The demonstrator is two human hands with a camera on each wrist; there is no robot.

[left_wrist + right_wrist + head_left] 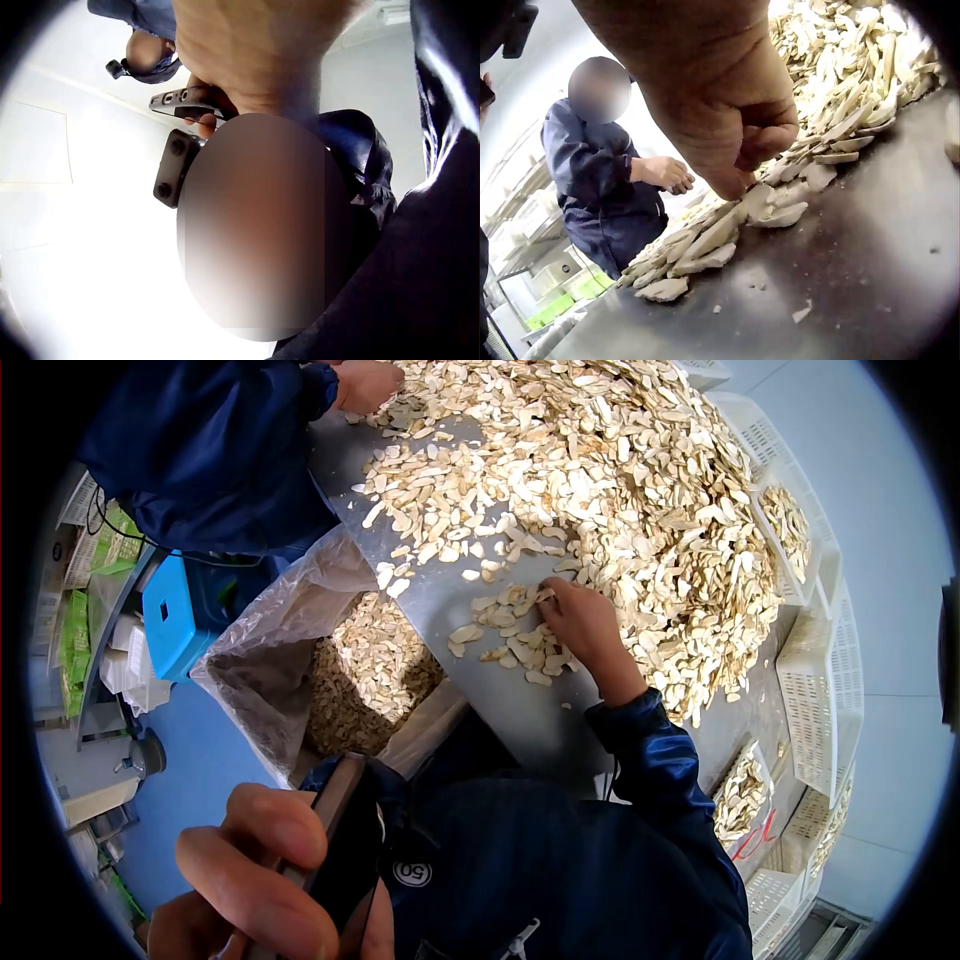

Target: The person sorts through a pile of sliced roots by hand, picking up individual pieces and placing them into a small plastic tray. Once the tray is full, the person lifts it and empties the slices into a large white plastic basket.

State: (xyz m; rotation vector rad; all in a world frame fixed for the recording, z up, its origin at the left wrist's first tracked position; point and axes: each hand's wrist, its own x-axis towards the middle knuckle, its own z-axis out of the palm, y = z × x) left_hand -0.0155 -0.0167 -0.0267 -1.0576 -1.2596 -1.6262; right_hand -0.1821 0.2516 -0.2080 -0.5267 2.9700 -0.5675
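Observation:
My left hand [255, 870], low in the head view, grips a phone [335, 810] held up on edge; the left wrist view shows the phone's end [187, 97] with its port. My right hand [583, 622] is down at the metal table among pale dried slices [530, 650]. Its fingers are curled, and the fingertips pinch at a slice at the edge of a small spread. In the right wrist view, the right hand [727, 127] bends over overlapping slices [705, 247], thumb and index tip right at them. A large heap of slices [640, 510] lies beyond.
A plastic-lined container [270, 630] of slices stands against the table's near edge. White perforated baskets [810, 690] line the far side. Another person's hand [368, 385] reaches the heap at upper left. A blue stool [180, 600] stands on the floor.

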